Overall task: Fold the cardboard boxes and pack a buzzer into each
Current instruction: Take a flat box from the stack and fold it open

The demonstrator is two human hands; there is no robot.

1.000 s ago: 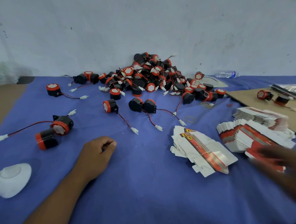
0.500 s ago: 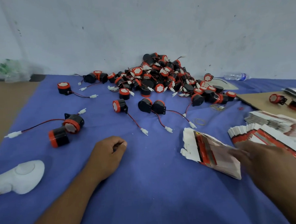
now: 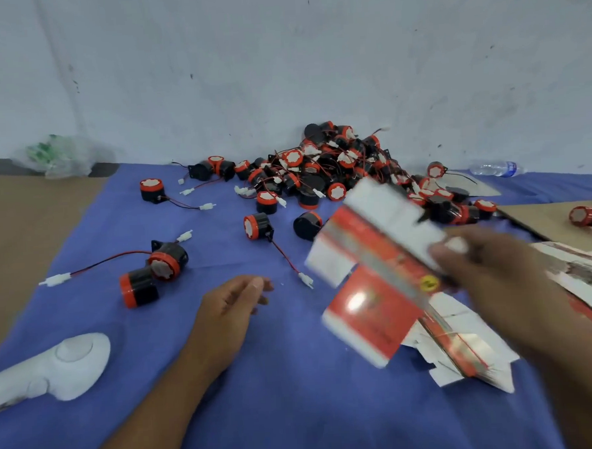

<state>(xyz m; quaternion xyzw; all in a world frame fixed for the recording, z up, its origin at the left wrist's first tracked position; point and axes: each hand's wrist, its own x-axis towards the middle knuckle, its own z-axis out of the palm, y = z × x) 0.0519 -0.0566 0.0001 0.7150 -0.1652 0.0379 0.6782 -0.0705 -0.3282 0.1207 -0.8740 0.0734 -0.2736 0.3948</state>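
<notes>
Forearms reach in from the near edge. Left hand rests on the blue cloth, fingers loosely curled around nothing. Right hand, blurred, pinches one flat cardboard box, red and white, tilted above the cloth. Under that grip lies a stack of flat boxes. Beyond the grip, a heap of buzzers, orange and black, sits against the white wall, with loose ones scattered to its left.
</notes>
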